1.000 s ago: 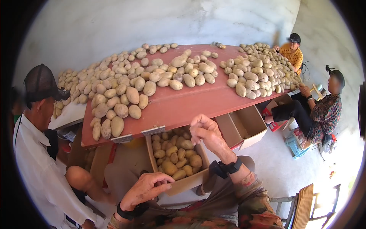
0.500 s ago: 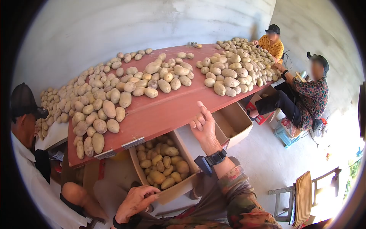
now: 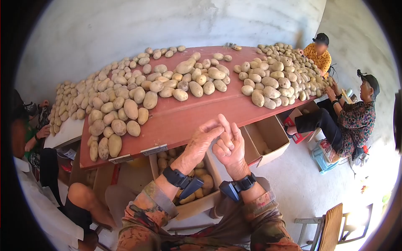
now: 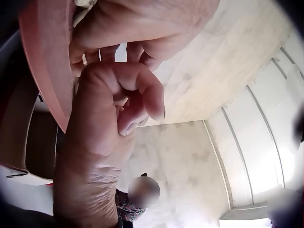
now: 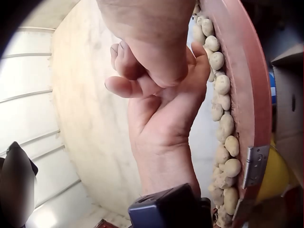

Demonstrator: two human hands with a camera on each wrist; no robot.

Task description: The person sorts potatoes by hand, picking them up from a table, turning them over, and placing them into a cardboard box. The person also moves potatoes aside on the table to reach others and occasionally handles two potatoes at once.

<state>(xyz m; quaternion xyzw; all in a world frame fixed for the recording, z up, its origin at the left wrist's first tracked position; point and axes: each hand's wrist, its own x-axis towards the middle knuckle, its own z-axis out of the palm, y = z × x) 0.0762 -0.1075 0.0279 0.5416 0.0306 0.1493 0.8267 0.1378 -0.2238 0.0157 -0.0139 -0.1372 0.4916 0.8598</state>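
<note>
My left hand (image 3: 200,140) and right hand (image 3: 231,147) meet in front of the red table's near edge, above an open box of potatoes. The left hand's fingers (image 3: 215,130) touch the right hand at its fingers and partly overlap them. On the right hand one finger points up while others are bent toward the palm. In the left wrist view the right hand (image 4: 102,109) shows bent fingers, with the left hand (image 4: 147,28) above. In the right wrist view the left hand (image 5: 166,114) is partly covered by the right. No potato shows in either hand.
Many potatoes (image 3: 130,109) lie heaped on the red tabletop (image 3: 184,121). Below it stand the potato box (image 3: 201,207) and another cardboard box (image 3: 274,146). People (image 3: 360,108) sit at the right, another person (image 3: 33,201) is close at left. A wooden chair (image 3: 331,224) stands at lower right.
My left hand has risen from beside the potato box to meet the right hand. The head view swung left, then back right. The nearby person at left has shifted mostly out of view.
</note>
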